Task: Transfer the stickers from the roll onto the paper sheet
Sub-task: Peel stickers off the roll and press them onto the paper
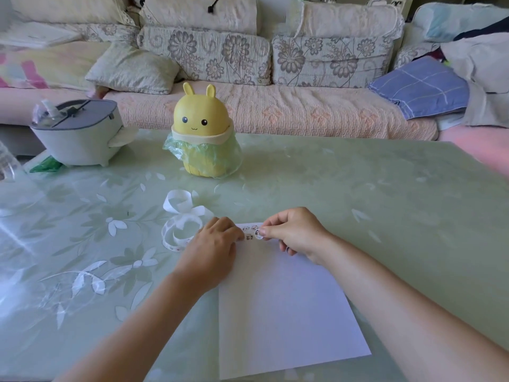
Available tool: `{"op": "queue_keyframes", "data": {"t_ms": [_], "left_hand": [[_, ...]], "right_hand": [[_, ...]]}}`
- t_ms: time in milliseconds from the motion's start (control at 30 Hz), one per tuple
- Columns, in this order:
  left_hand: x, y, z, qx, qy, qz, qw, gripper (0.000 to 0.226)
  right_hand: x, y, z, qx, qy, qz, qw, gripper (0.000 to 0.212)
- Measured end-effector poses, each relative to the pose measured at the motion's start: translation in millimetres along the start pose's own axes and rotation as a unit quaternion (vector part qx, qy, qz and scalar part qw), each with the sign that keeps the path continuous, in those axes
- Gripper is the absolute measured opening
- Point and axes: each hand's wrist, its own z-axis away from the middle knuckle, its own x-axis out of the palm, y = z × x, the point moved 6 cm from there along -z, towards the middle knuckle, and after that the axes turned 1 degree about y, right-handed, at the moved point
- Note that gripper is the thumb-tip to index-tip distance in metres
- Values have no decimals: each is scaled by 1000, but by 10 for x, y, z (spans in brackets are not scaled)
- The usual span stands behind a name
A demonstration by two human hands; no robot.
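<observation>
A white paper sheet [286, 307] lies on the green glass table [385, 205] in front of me. A long sticker strip [179, 216] curls in loose loops to the left of the sheet's far corner. Its printed end [250, 231] runs across the sheet's top edge between my hands. My left hand [213, 249] holds the strip down at the sheet's top left corner, fingers curled over it. My right hand [294, 232] pinches a small sticker at the strip's end with thumb and forefinger.
A yellow rabbit-shaped bin [202, 136] with a green bag stands at the table's far middle. A grey lidded container [80, 133] sits at the far left. Behind the table runs a sofa [275, 106] with cushions and a folded blue cloth [421, 86].
</observation>
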Motion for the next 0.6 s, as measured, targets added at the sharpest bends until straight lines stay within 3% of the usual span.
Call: {"op": "queue_keyframes", "data": {"t_ms": [233, 600], "left_hand": [[-240, -299, 176, -20, 21, 46, 999, 20], [-267, -286, 363, 50, -52, 87, 994, 29]], "right_hand": [[385, -155, -31, -4, -31, 36, 999, 2], [581, -194, -90, -19, -23, 151, 988, 9]]}}
